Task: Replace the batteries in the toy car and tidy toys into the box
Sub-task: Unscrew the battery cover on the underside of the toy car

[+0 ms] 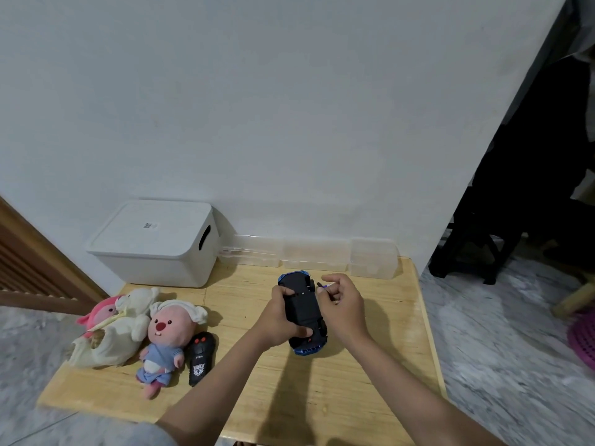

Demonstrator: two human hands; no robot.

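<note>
A blue toy car lies upside down above the wooden table, its black underside facing up. My left hand grips the car from the left, thumb on the underside near its rear. My right hand pinches a small purple-handled screwdriver beside the car's right edge. The white lidded storage box stands at the back left against the wall. On the table's left lie a black remote control, a pink beaver plush and a white plush lying over a pink one.
Clear plastic containers line the wall behind the car. A wooden slatted panel is at far left. A dark stool and a pink basket stand on the marble floor to the right.
</note>
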